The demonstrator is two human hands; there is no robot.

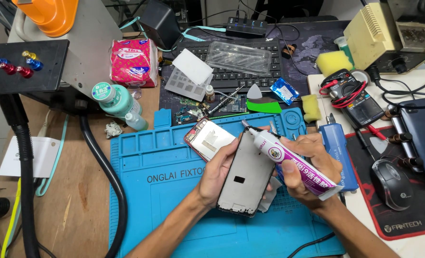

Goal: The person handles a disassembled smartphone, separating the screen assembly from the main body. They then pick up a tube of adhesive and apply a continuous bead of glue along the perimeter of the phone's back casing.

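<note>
Head view shows the left hand (216,173) gripping a phone frame (246,177) above the blue mat (174,200), while the right hand (308,172) squeezes a glue tube (289,161), nozzle at the frame's top edge. Gluing seems just begun; the red phone body (207,139) waits beside.

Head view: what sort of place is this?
Likely a phone repair bench: blue repair mat, multimeter, and the left hand holding a phone screen panel while the right hand holds a glue tube.
</note>
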